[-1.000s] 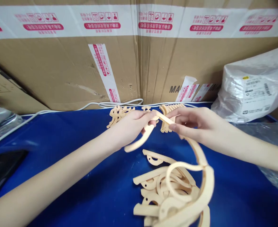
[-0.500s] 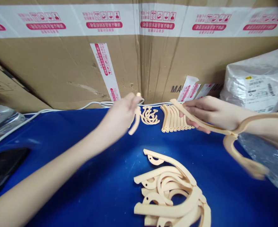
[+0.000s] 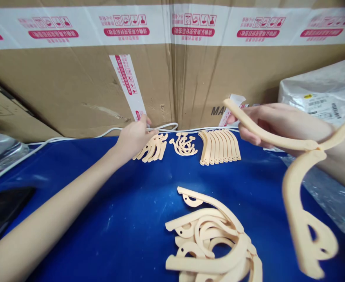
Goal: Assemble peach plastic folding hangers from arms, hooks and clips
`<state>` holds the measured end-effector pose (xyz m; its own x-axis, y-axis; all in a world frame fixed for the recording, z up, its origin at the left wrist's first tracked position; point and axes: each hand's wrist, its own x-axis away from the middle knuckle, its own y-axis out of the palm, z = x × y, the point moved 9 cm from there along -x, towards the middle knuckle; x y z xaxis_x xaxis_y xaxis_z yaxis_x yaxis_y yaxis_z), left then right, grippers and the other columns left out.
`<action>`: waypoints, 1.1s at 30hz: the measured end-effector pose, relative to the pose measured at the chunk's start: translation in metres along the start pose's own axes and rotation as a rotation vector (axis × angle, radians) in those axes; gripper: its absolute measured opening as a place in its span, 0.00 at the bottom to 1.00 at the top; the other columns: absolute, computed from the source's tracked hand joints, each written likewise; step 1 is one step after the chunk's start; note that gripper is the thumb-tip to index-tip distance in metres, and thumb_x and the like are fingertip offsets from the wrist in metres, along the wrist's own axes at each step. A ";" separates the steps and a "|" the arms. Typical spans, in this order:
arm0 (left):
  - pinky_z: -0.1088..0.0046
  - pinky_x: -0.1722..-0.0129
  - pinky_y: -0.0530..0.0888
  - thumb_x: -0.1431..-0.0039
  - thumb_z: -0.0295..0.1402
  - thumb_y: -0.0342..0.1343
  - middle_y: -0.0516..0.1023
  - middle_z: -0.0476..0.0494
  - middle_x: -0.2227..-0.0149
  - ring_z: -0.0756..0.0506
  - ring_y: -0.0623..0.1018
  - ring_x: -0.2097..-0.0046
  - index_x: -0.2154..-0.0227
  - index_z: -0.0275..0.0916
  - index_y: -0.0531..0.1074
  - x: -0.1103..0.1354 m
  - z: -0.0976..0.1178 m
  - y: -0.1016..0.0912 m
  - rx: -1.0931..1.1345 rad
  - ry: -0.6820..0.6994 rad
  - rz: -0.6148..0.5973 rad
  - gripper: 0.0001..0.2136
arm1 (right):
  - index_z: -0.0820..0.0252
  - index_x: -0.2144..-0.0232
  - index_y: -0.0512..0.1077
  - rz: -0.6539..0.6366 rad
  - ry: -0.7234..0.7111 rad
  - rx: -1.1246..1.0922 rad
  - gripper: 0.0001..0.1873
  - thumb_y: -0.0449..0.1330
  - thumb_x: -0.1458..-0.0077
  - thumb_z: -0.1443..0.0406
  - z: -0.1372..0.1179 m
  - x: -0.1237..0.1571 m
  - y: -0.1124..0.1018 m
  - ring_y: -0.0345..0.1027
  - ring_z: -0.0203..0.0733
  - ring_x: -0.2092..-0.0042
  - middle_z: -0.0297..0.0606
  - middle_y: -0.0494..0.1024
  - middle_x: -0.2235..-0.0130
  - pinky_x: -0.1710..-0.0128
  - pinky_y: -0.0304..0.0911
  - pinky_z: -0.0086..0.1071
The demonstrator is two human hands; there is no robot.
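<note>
Out at the back of the blue table, my left hand (image 3: 135,137) reaches over a group of short curved beige pieces (image 3: 155,148). Its thumb and forefinger are apart, and the other fingers are partly hidden. My right hand (image 3: 266,123), raised at the right, grips one arm of a beige folding hanger (image 3: 292,196). The hanger is spread, with one arm hanging down and another crossing in front of my forearm. Small hooks (image 3: 185,145) lie beside the left group, then a neat row of long curved arms (image 3: 220,147).
Several folding hangers (image 3: 213,239) lie piled near the front of the table (image 3: 107,219). Cardboard boxes (image 3: 81,78) wall off the back, with a white cable (image 3: 102,134) along their foot. A dark flat object (image 3: 4,211) lies left; clear plastic wrap (image 3: 331,196) lies right.
My left hand has moved left, and the curved piece seen at its fingers no longer shows there. My right hand has lifted the hanger slightly, and its lower arm has swung nearer.
</note>
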<state>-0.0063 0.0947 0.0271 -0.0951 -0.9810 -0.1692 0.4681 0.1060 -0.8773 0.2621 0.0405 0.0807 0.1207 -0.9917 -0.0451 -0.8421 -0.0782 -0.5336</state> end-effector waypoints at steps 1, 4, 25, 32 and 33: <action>0.72 0.70 0.59 0.45 0.43 0.57 0.69 0.48 0.74 0.45 0.69 0.68 0.60 0.38 0.68 0.003 0.006 -0.003 0.014 0.015 0.033 0.15 | 0.65 0.71 0.71 -0.024 0.049 -0.152 0.17 0.44 0.38 0.69 0.004 -0.001 0.004 0.54 0.24 0.85 0.28 0.67 0.85 0.84 0.48 0.26; 0.72 0.65 0.66 0.37 0.50 0.44 0.75 0.42 0.64 0.43 0.73 0.60 0.60 0.37 0.71 0.018 0.034 0.006 0.382 0.069 -0.099 0.21 | 0.62 0.68 0.67 0.096 0.046 -0.501 0.09 0.48 0.40 0.70 0.011 -0.004 -0.002 0.62 0.26 0.80 0.36 0.77 0.73 0.81 0.54 0.25; 0.82 0.76 0.70 0.40 0.26 0.55 0.80 0.35 0.57 0.52 0.78 0.71 0.52 0.38 0.65 0.101 0.087 0.078 1.341 -0.370 -0.907 0.14 | 0.59 0.54 0.73 0.081 -0.717 1.148 0.23 0.42 0.33 0.55 -0.007 0.042 0.056 0.73 0.42 0.72 0.41 0.81 0.70 0.77 0.50 0.32; 0.85 0.83 0.69 0.41 0.25 0.55 0.80 0.36 0.55 0.51 0.78 0.72 0.53 0.38 0.69 0.105 0.100 0.081 1.387 -0.297 -1.010 0.13 | 0.61 0.67 0.72 -0.044 -0.742 1.152 0.22 0.39 0.34 0.66 -0.006 0.046 0.068 0.70 0.43 0.72 0.42 0.78 0.70 0.77 0.51 0.34; 0.84 0.82 0.71 0.41 0.25 0.56 0.79 0.37 0.55 0.50 0.79 0.70 0.53 0.39 0.69 0.105 0.102 0.081 1.396 -0.277 -1.012 0.13 | 0.61 0.66 0.72 -0.046 -0.726 1.120 0.22 0.40 0.33 0.63 -0.006 0.046 0.067 0.71 0.43 0.72 0.42 0.78 0.70 0.77 0.51 0.34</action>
<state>0.1110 -0.0164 -0.0164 -0.7324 -0.5784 0.3592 0.6784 -0.5747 0.4577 0.2081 -0.0109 0.0481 0.6819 -0.6844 -0.2580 0.0109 0.3621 -0.9321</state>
